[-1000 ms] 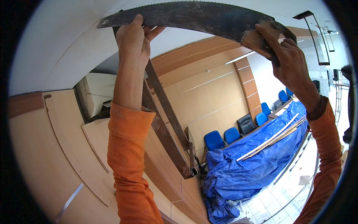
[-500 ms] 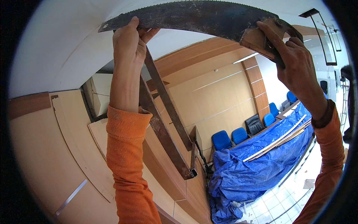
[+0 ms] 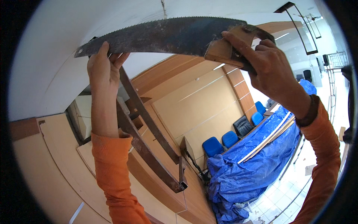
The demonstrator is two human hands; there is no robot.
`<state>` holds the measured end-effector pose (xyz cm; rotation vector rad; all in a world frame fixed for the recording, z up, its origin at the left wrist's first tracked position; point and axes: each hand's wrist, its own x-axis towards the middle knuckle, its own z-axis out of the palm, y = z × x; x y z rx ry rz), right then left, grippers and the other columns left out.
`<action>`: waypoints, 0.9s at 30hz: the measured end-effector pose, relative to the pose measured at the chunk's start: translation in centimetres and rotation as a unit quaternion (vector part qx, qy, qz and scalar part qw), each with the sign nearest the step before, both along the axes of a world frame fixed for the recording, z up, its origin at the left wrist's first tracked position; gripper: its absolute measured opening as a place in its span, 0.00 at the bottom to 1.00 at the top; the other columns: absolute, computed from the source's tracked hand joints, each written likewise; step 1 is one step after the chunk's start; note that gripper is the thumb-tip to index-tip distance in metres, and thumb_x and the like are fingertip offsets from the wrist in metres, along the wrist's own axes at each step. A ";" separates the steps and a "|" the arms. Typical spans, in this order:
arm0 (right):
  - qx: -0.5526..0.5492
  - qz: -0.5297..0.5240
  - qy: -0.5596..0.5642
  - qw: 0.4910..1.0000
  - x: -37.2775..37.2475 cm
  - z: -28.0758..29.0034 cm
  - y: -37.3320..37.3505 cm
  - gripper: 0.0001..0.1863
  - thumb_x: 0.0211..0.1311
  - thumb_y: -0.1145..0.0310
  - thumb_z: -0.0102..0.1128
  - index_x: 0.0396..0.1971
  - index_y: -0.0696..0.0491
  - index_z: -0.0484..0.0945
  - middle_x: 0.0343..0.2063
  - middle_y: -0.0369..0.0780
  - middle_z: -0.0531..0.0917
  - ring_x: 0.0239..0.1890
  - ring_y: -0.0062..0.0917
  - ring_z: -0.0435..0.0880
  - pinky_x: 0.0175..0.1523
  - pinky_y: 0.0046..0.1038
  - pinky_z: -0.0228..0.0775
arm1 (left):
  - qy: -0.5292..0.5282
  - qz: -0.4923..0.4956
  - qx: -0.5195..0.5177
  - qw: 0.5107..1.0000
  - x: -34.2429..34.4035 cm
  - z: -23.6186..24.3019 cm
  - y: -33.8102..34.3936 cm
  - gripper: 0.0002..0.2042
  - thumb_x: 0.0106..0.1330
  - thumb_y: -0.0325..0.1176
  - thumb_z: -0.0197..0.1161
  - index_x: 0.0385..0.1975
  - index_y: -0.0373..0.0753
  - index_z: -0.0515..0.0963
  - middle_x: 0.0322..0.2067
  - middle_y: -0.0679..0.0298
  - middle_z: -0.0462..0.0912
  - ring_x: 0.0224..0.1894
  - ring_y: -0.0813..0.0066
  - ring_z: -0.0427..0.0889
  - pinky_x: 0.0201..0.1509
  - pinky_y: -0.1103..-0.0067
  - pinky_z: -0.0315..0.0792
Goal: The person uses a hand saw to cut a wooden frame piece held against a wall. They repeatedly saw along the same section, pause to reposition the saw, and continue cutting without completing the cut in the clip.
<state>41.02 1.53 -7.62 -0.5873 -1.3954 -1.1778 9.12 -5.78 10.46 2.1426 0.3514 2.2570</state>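
A hand saw (image 3: 164,36) with a dark, worn blade is held up close under the white ceiling, teeth upward. My right hand (image 3: 266,61) is wrapped round its wooden handle (image 3: 220,48), index finger stretched along the wood. Near the narrow tip, my left hand (image 3: 102,71) pinches the blade's lower edge, thumb on the near face and the other fingers partly behind it. A crack (image 3: 163,7) marks the ceiling just above the blade. Whether the teeth touch the ceiling, I cannot tell.
A rusty metal frame (image 3: 149,164) hangs beside my left forearm. Below right, a blue tarp (image 3: 246,175) covers a long desk, with wooden strips (image 3: 266,138) on top. Blue chairs (image 3: 213,146) and a black chair (image 3: 243,126) stand behind it. Wood panels (image 3: 44,160) line the left.
The saw and both hands have shifted left and lower in the view. The surroundings have also slid left, and more of the ceiling with its crack shows above the blade. Both grips stay the same.
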 end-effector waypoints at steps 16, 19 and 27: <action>-0.430 0.692 0.202 0.544 -6.0 -17.9 -0.8 0.29 0.61 0.70 0.73 0.60 0.62 0.73 0.28 0.36 0.84 0.21 0.14 0.78 0.25 0.17 0.69 | 0.243 0.262 -0.134 0.924 6.5 -6.6 4.2 0.35 0.67 0.53 0.67 0.61 0.30 0.66 0.45 0.50 0.84 0.44 0.67 0.87 0.42 0.76 0.81; -0.425 0.762 0.178 0.455 -7.6 -17.9 -1.0 0.28 0.62 0.68 0.72 0.59 0.63 0.73 0.27 0.35 0.83 0.19 0.14 0.77 0.22 0.18 0.68 | 0.202 0.255 -0.109 0.939 6.9 -6.9 4.9 0.37 0.65 0.49 0.71 0.63 0.29 0.63 0.45 0.50 0.84 0.45 0.69 0.86 0.40 0.77 0.80; -0.375 0.863 0.128 0.312 -12.7 -16.4 -1.4 0.23 0.70 0.64 0.63 0.58 0.61 0.71 0.22 0.33 0.75 0.17 0.15 0.72 0.24 0.19 0.65 | 0.175 0.132 -0.177 0.959 7.2 -3.6 5.2 0.44 0.62 0.43 0.75 0.68 0.26 0.55 0.43 0.52 0.83 0.42 0.72 0.84 0.39 0.79 0.78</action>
